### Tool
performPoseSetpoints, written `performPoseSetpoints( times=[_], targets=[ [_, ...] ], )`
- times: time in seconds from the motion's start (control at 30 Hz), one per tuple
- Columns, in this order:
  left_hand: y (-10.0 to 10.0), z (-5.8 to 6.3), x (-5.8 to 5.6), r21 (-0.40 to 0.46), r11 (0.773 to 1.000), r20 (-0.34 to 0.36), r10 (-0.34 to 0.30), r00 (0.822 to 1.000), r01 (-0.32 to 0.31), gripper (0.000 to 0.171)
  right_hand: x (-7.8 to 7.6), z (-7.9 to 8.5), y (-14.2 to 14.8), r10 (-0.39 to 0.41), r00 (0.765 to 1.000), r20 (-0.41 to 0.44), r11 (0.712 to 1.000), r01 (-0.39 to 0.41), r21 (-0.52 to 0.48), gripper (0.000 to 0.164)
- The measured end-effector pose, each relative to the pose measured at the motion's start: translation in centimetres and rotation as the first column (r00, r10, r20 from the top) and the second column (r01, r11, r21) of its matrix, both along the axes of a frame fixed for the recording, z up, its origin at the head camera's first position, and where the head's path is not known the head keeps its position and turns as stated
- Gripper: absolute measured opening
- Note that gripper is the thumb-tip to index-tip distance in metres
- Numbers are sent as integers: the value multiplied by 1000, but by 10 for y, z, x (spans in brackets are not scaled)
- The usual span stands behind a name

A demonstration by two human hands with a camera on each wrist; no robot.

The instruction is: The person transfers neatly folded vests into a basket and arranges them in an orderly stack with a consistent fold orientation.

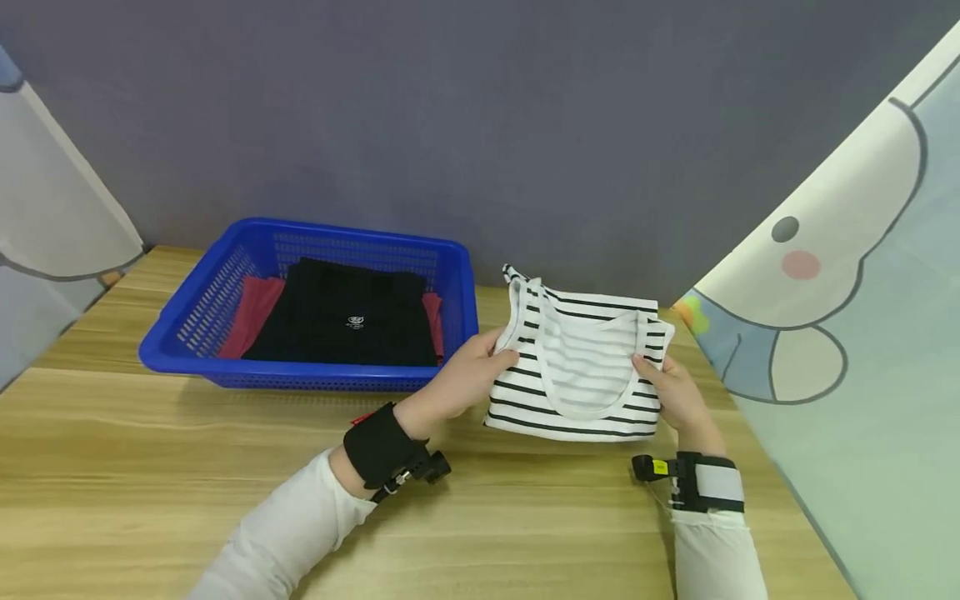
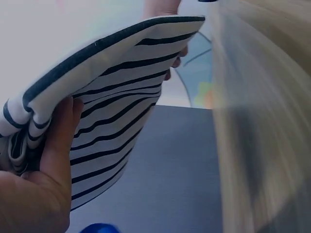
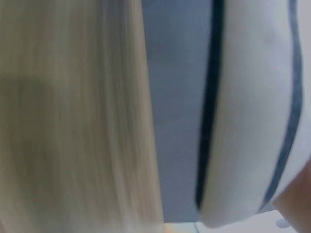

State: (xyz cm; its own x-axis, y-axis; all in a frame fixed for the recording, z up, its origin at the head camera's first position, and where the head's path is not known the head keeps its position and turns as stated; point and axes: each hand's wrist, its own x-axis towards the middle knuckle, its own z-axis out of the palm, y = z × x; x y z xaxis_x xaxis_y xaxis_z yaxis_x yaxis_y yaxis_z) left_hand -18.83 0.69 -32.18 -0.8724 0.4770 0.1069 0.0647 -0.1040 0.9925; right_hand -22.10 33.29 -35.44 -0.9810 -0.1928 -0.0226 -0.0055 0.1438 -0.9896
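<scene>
A folded white top with black stripes [image 1: 525,392], its scooped neckline facing up, is held off the table between both hands. My left hand [image 1: 470,375] grips its left side, thumb on top. On the right side, my right hand [image 1: 670,390] pinches the edge near the neckline, thumb on top. From the left wrist, the striped underside [image 2: 121,111] shows, with the left hand [image 2: 41,189] at the folded layers. In the right wrist view the striped cloth [image 3: 252,107] fills the right part, and only a bit of the right hand [image 3: 297,196] appears.
A blue plastic basket [image 1: 315,377] stands on the wooden table [image 1: 150,483], left of the top. Inside it lie a folded black garment [image 1: 337,312] with a small white print and a red garment [image 1: 251,312] beneath. A grey wall [image 1: 480,125] rises behind the table.
</scene>
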Motion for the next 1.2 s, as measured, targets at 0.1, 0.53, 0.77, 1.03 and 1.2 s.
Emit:
performPoseSetpoints(
  times=[0.1, 0.53, 0.77, 1.03, 1.2],
  targets=[
    [-8, 5, 2, 7, 1000, 13, -11, 1000, 11, 40, 0, 4, -6, 36, 999, -23, 999, -37, -29, 14],
    [-58, 6, 15, -12, 999, 61, 39, 997, -38, 41, 7, 12, -43, 130, 987, -92, 988, -137, -74, 19],
    [-83, -4, 26, -64, 997, 76, 45, 996, -40, 42, 10, 4, -67, 127, 990, -56, 989, -131, -64, 16],
    [-100, -13, 34, -90, 994, 105, 71, 992, -61, 44, 11, -2, -82, 158, 987, -12, 987, -158, -36, 12],
    [-104, -15, 39, -106, 992, 108, 79, 991, -68, 44, 11, -5, -86, 140, 990, 19, 990, -140, -19, 14]
  ],
)
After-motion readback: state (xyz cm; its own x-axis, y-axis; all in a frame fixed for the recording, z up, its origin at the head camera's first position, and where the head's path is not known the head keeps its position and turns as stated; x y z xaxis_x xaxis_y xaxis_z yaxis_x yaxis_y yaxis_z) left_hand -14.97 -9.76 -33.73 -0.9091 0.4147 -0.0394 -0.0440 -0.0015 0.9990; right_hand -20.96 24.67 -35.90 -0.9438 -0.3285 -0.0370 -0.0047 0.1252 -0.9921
